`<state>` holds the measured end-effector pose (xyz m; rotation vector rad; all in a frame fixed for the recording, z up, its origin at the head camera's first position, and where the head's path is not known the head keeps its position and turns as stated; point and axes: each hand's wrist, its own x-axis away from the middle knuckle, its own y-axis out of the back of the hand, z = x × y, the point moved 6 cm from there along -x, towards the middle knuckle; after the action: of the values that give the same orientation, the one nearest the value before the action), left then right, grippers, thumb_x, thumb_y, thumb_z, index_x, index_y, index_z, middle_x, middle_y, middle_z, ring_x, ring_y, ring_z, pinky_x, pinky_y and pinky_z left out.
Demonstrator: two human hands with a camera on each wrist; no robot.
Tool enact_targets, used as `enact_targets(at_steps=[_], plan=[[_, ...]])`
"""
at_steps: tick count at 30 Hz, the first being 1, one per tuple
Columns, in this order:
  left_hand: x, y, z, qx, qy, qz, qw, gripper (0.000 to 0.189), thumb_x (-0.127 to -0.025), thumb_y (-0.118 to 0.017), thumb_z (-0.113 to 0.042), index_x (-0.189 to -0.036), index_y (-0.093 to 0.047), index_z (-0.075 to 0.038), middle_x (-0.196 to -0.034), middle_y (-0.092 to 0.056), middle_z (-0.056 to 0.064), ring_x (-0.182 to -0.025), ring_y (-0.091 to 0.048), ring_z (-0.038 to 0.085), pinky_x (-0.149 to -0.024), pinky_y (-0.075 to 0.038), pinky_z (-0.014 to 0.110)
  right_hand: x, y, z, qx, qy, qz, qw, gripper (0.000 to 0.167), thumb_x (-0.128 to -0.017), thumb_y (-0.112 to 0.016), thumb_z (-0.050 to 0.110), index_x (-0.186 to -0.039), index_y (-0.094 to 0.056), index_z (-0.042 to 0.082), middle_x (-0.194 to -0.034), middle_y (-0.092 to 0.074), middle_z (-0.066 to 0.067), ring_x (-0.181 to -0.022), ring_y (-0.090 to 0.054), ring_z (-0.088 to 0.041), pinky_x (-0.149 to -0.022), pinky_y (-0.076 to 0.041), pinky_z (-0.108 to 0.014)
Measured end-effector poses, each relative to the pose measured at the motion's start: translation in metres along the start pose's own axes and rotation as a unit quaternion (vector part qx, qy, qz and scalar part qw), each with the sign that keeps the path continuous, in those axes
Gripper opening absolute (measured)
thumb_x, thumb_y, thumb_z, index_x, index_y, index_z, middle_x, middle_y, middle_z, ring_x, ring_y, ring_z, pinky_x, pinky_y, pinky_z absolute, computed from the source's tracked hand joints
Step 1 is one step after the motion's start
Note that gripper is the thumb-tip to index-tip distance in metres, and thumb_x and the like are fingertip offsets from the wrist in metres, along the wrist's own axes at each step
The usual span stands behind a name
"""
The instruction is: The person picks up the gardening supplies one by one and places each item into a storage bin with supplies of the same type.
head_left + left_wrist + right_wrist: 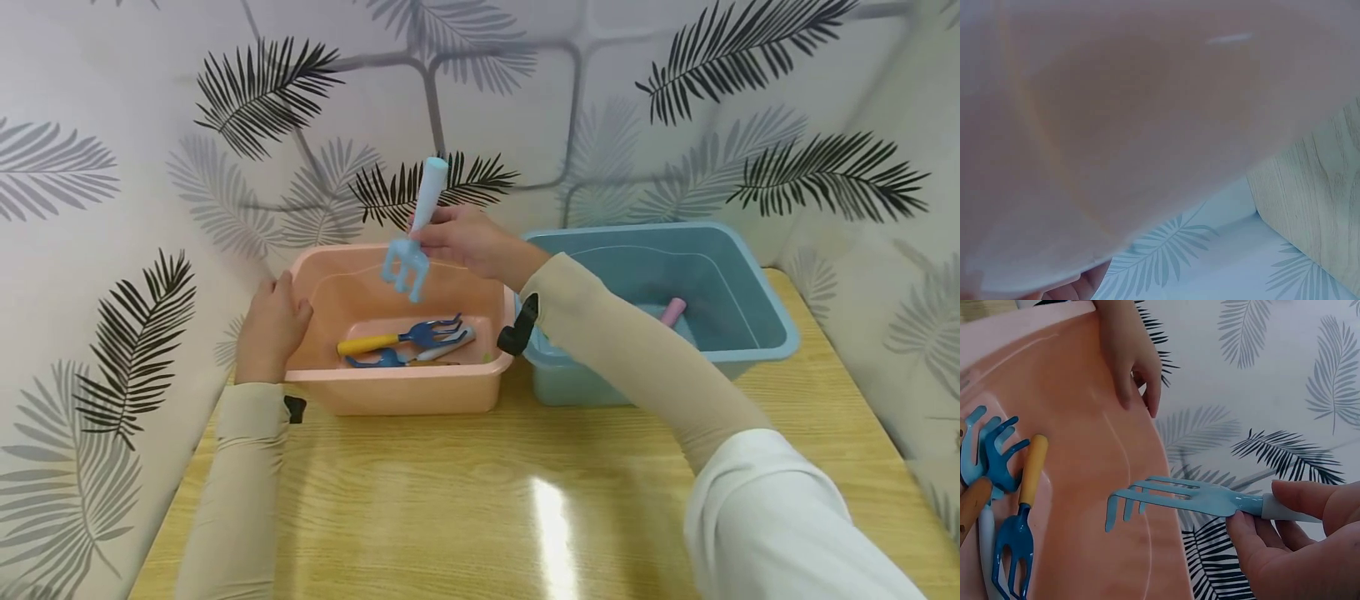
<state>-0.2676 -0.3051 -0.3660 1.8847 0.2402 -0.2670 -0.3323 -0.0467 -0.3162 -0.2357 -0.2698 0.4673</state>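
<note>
My right hand (468, 242) pinches a light blue hand rake (407, 260) near the neck, its white handle up and its bent tines down, above the peach bin (412, 392). In the right wrist view the hand rake (1210, 499) lies across the picture between thumb and fingers. My left hand (273, 325) grips the left rim of the peach bin, the thumb on the inner side. Inside that bin lie a dark blue hand rake (427, 333) with a yellow handle, another blue tool (386, 358) and a white handle (447, 343).
To the right stands a blue bin (667, 358), partly covered by my right arm, with a pink handle (673, 312) inside. Both bins rest on a wooden table (420, 500) against a wall (510, 108) with a leaf pattern.
</note>
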Motion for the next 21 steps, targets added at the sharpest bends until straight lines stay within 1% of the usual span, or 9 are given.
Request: enact_targets(at_steps=[3, 6, 9, 13, 17, 21], plan=[[0.0, 0.0, 0.001, -0.001, 0.003, 0.002, 1.0, 0.05, -0.091, -0.05, -0.012, -0.131, -0.037, 0.013, -0.114, -0.044, 0.036, -0.1, -0.048, 0.051, -0.087, -0.038, 0.059, -0.009, 0.001, -0.009, 0.019, -0.002, -0.014, 0.9997, 0.041, -0.087, -0.06, -0.001, -0.127, -0.051, -0.004, -0.121, -0.057, -0.018, -0.111, -0.057, -0.027, -0.093, -0.044, -0.035], [0.0, -0.001, 0.001, -0.001, 0.004, 0.006, 1.0, 0.05, -0.091, -0.05, -0.012, -0.132, -0.037, 0.013, -0.114, -0.044, 0.036, -0.101, -0.048, 0.051, -0.087, -0.038, 0.059, -0.017, 0.002, -0.018, 0.054, -0.001, -0.017, 0.9984, 0.038, -0.088, -0.06, 0.001, -0.124, -0.053, -0.006, -0.12, -0.059, -0.017, -0.111, -0.057, -0.026, -0.094, -0.043, -0.035], [0.0, 0.0, 0.001, -0.002, 0.007, 0.01, 0.9999, 0.051, -0.091, -0.049, -0.013, -0.132, -0.036, 0.013, -0.115, -0.043, 0.036, -0.101, -0.047, 0.051, -0.088, -0.038, 0.059, -0.022, 0.002, -0.027, 0.107, -0.006, -0.021, 0.994, 0.033, -0.088, -0.061, 0.005, -0.119, -0.057, -0.005, -0.117, -0.061, -0.013, -0.109, -0.057, -0.024, -0.095, -0.042, -0.036], [0.001, -0.002, 0.002, -0.002, 0.008, 0.015, 0.9998, 0.051, -0.091, -0.049, -0.013, -0.133, -0.035, 0.013, -0.116, -0.043, 0.036, -0.102, -0.047, 0.05, -0.09, -0.037, 0.058, -0.031, 0.001, -0.038, 0.161, -0.007, -0.029, 0.9865, 0.032, -0.088, -0.059, 0.003, -0.12, -0.058, -0.003, -0.118, -0.06, -0.013, -0.108, -0.058, -0.023, -0.093, -0.044, -0.035], [0.001, -0.003, 0.003, -0.005, 0.009, 0.013, 0.9999, 0.05, -0.092, -0.049, -0.013, -0.132, -0.035, 0.013, -0.115, -0.043, 0.036, -0.102, -0.048, 0.049, -0.089, -0.038, 0.058, -0.039, 0.0, -0.044, 0.19, 0.003, -0.028, 0.9814, 0.035, -0.088, -0.056, 0.0, -0.122, -0.055, -0.007, -0.123, -0.056, -0.016, -0.109, -0.056, -0.024, -0.091, -0.046, -0.034], [0.001, -0.001, 0.001, -0.004, 0.011, 0.01, 0.9999, 0.05, -0.091, -0.049, -0.013, -0.132, -0.036, 0.012, -0.114, -0.043, 0.035, -0.101, -0.048, 0.049, -0.089, -0.038, 0.059, -0.043, 0.002, -0.047, 0.214, 0.006, -0.035, 0.9762, 0.032, -0.088, -0.056, 0.0, -0.12, -0.056, -0.008, -0.123, -0.055, -0.017, -0.106, -0.055, -0.022, -0.09, -0.046, -0.034]])
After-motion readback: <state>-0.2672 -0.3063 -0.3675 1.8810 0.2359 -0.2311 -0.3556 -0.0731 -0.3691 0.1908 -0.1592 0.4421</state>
